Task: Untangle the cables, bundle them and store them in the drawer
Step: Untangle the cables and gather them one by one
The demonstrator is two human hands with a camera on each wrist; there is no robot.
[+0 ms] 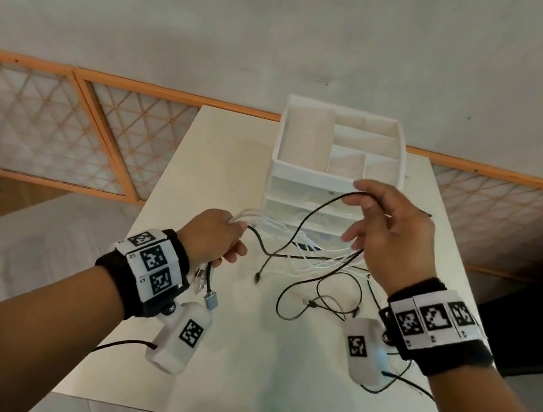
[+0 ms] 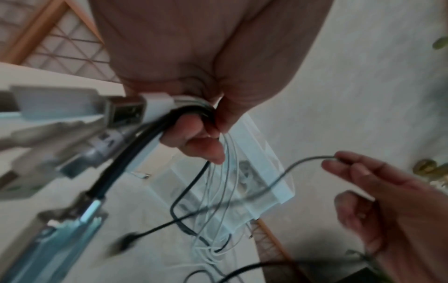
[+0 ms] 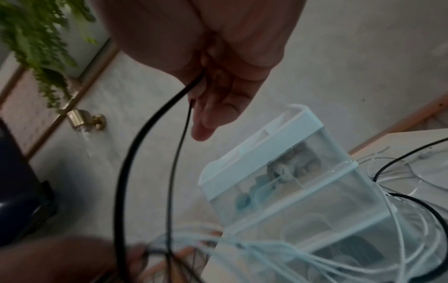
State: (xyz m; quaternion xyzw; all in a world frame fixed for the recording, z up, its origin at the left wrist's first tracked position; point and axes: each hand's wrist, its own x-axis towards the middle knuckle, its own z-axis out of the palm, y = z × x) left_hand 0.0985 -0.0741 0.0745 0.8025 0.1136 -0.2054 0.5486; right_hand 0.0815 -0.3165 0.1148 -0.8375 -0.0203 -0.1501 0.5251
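Observation:
My left hand [image 1: 224,239] grips a bundle of white cables [image 1: 278,225] and black cables above the table's middle. Their USB plugs [image 2: 123,113] stick out behind the fist [image 2: 194,122]. My right hand [image 1: 364,211] is raised in front of the drawer unit. Thumb and forefinger pinch a thin black cable [image 1: 318,208] that arcs down into the tangle; the other fingers are spread. The same black cable [image 3: 155,122] runs down from the right palm [image 3: 218,92]. More black cable [image 1: 299,299] lies looped on the table. The white drawer unit [image 1: 312,176] has clear drawers.
The drawer unit's top tray [image 1: 365,138] has open compartments, and it stands at the far side of the white table [image 1: 241,374]. An orange-framed lattice panel [image 1: 67,123] runs along the wall behind. A green plant [image 3: 36,38] hangs at the right.

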